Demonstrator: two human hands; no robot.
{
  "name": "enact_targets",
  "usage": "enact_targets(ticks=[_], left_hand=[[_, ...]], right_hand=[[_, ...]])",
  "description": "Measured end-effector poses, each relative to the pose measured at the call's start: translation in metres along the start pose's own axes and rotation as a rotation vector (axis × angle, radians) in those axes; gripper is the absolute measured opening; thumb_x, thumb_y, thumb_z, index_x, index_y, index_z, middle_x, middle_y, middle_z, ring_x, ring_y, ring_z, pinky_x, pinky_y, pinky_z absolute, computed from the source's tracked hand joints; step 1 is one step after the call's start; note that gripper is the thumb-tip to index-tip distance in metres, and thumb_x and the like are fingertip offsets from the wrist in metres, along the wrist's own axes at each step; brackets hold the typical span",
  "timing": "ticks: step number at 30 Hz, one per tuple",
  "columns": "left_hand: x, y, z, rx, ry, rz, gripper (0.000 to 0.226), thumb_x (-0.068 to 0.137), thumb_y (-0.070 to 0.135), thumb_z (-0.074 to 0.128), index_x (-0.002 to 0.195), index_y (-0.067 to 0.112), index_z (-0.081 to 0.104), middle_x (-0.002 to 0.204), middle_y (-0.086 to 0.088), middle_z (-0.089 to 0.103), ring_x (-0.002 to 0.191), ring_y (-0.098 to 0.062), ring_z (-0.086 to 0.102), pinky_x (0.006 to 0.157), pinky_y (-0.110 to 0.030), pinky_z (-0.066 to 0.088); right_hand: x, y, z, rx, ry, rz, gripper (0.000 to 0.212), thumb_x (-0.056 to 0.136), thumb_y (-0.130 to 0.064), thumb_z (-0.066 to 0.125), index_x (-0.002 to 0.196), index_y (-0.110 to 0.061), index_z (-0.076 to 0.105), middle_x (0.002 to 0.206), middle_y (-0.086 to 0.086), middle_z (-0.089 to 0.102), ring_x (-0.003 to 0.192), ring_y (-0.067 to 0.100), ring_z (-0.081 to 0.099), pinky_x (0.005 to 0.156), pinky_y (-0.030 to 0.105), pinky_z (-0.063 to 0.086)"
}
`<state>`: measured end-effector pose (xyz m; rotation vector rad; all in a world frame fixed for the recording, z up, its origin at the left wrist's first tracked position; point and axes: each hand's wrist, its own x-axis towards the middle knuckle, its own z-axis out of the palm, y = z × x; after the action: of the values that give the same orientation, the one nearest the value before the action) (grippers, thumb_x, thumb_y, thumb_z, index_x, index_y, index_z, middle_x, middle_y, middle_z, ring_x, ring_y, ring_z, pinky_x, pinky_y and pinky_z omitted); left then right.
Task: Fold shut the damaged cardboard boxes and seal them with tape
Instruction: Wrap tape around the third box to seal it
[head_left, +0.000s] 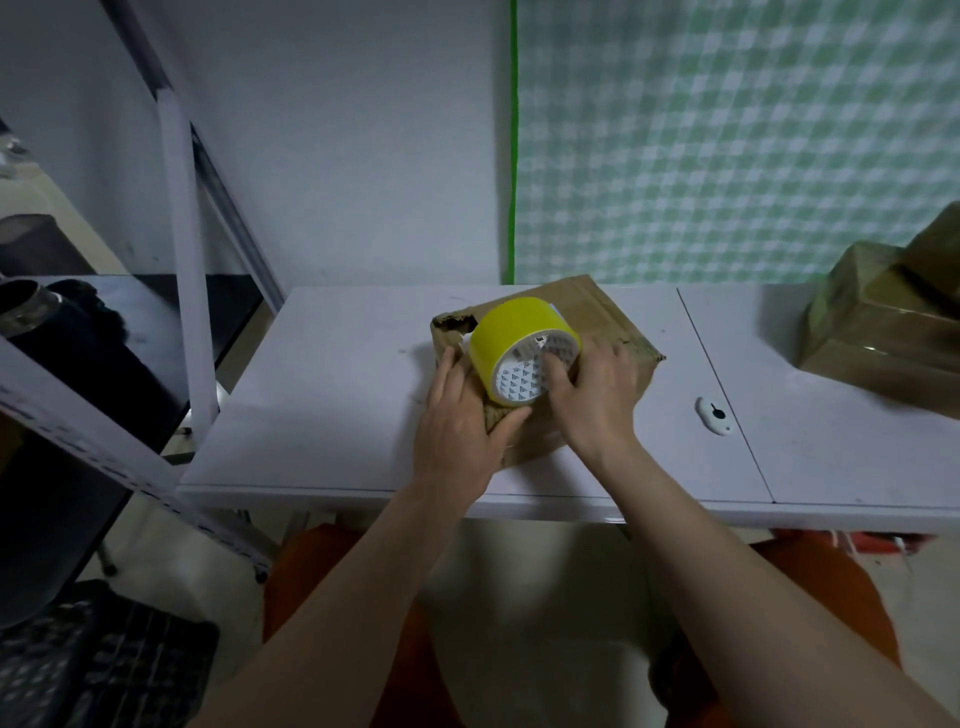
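Note:
A brown cardboard box (608, 317) with a torn hole at its near-left corner lies on the white table (332, 395). On top of it stands a yellow tape roll (519, 332) on edge, its white core facing me. My right hand (597, 395) grips the roll, with fingers reaching into the core. My left hand (462, 431) lies flat on the box's left side just below the roll, fingers straight and thumb stretched toward the roll.
Taped brown boxes (883, 322) are stacked at the table's far right. A small white cutter (714, 415) lies right of the box. A white shelf frame (182, 260) and dark objects stand to the left. A green checked cloth hangs behind.

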<state>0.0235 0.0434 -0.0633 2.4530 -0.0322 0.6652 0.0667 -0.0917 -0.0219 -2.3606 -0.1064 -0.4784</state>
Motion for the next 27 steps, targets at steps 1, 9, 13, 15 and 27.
enact_targets(ticks=[1, 9, 13, 15, 27], left_hand=[[0.0, -0.002, 0.0, 0.039, -0.008, -0.002, 0.076, 0.084, 0.057, 0.052, 0.137, 0.003, 0.045, 0.143, -0.012, 0.046, 0.14, -0.029, 0.034, 0.11, -0.042, 0.038], [0.002, 0.002, -0.002, 0.209, -0.059, -0.013, 0.075, 0.083, 0.062, 0.043, 0.129, 0.004, 0.053, 0.141, -0.011, 0.049, 0.14, -0.026, 0.034, 0.11, -0.031, 0.026], [0.005, 0.007, -0.008, 0.284, -0.064, 0.002, 0.076, 0.083, 0.065, 0.044, 0.124, 0.001, 0.056, 0.137, -0.016, 0.052, 0.136, -0.031, 0.038, 0.114, -0.038, 0.021], [0.015, 0.018, -0.013, 0.394, -0.089, -0.006, 0.086, 0.078, 0.072, 0.043, 0.121, -0.001, 0.056, 0.136, -0.017, 0.052, 0.135, -0.032, 0.038, 0.118, -0.04, 0.014], [0.036, 0.044, 0.006, 0.37, -0.306, -0.093, 0.105, 0.084, 0.066, 0.047, 0.151, 0.006, -0.006, 0.156, -0.018, 0.015, 0.145, -0.032, 0.007, 0.12, -0.038, 0.004]], right_hand=[[0.002, 0.002, -0.002, -0.01, 0.006, -0.01, 0.025, 0.091, -0.023, 0.057, 0.095, 0.001, 0.063, 0.103, 0.022, 0.063, 0.105, 0.039, 0.048, 0.094, 0.04, 0.028], [0.041, 0.031, -0.042, 0.064, 0.106, 0.187, 0.015, 0.093, -0.011, 0.041, 0.097, 0.0, 0.051, 0.097, 0.026, 0.061, 0.091, 0.04, 0.054, 0.068, 0.037, 0.031], [0.045, 0.036, -0.035, 0.158, 0.057, 0.217, 0.012, 0.087, -0.019, 0.054, 0.084, -0.008, 0.051, 0.086, 0.016, 0.058, 0.087, 0.035, 0.054, 0.067, 0.036, 0.038], [0.045, 0.038, -0.029, 0.17, 0.043, 0.249, 0.022, 0.079, -0.028, 0.062, 0.082, -0.006, 0.06, 0.087, 0.016, 0.061, 0.091, 0.037, 0.056, 0.072, 0.04, 0.047], [0.058, 0.044, -0.047, 0.153, 0.116, 0.274, 0.019, 0.092, -0.008, 0.044, 0.102, 0.006, 0.052, 0.106, 0.027, 0.059, 0.099, 0.038, 0.054, 0.069, 0.032, 0.03]])
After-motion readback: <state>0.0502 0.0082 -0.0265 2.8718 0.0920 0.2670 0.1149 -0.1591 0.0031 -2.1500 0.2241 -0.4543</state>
